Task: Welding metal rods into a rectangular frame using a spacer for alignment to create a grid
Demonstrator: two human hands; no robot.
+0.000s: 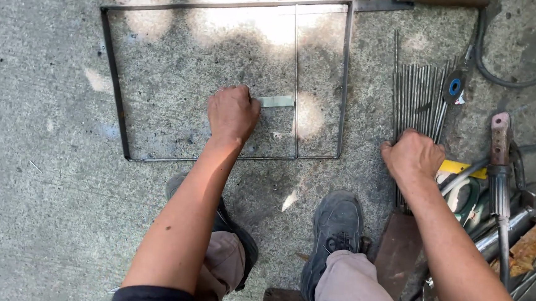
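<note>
Pressing left hand [233, 112] on metal strip [276, 101], right hand [411, 155] on rods [419, 91]

L hand [233, 112] on flat strip [276, 101], R hand [411, 156] on rods [419, 94]

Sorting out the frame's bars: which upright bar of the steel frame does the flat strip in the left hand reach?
The inner bar, standing between the two outer sides; the strip from the left hand ends against it.

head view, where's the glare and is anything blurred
Head view: dappled sun blows out the concrete inside the frame top; a bright patch by the left hand; right hand on the rods in even shade; all sharp.
</note>
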